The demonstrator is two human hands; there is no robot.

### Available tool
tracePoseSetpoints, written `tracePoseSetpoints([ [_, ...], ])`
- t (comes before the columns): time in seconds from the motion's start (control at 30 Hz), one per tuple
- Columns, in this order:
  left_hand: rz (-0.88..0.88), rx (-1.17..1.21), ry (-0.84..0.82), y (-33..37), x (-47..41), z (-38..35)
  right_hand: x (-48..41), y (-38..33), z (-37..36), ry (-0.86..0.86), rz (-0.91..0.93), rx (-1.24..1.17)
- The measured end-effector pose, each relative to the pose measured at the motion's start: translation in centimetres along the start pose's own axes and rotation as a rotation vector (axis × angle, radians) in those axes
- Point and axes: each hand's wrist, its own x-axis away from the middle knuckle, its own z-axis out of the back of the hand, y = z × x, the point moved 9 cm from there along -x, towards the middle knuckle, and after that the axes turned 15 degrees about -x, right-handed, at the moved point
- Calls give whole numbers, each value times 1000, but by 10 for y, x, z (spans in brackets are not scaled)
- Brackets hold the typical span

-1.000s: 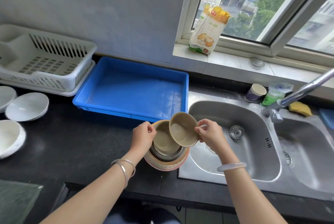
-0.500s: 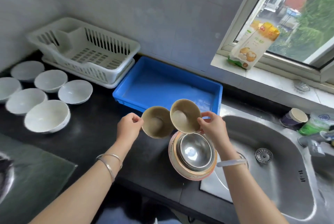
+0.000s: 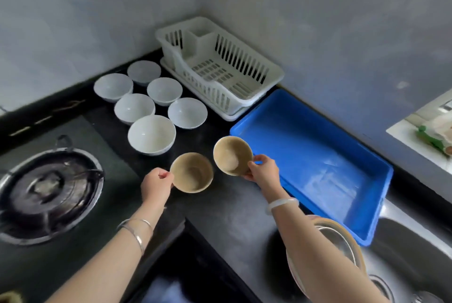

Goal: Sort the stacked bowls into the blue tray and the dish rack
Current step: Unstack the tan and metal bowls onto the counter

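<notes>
My left hand [image 3: 156, 184] pinches the rim of one tan bowl [image 3: 192, 172] over the black counter. My right hand [image 3: 264, 170] grips a second tan bowl [image 3: 232, 154], tilted, just left of the blue tray [image 3: 318, 156]. The tray holds nothing. The white dish rack [image 3: 220, 65] stands behind it against the wall, with nothing in it. The remaining stack of bowls [image 3: 342, 246], a steel bowl on top inside a pale-rimmed one, sits at the lower right, partly hidden by my right forearm.
Several white bowls [image 3: 151, 135] stand on the counter left of the rack. A gas burner [image 3: 46, 192] lies at the far left. The steel sink [image 3: 415, 266] is at the lower right, and a window sill with a bag [image 3: 433, 136] at the right edge.
Both hands have carried the tan bowls left, away from the stack and toward the counter near the white bowls. The view has swung left, so the burner shows and the sink has slid off.
</notes>
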Motion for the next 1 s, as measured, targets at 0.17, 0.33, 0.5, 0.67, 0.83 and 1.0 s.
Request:
tracePoseSetpoints([
  [0.17,103,90,47,-26,-19,11,-21,9,-49,-29,-88,-17],
  [0.33,119,122,71,-33,-32,13,-32,15,-74,-18,-134,-24],
  [0.5,120,119,77,-35,-37,10,-33,15,-86,-16,-183,-34],
  [0.67,128,115,66,-36,-41,5,-38,11,-101,-39,-138,-75],
  [0.83,141,92,64,-34,-43,5,-43,13,-106,-39,-158,-90],
  [1.0,149,89,63,-33,-45,5,-42,17,-108,-53,-230,-135],
])
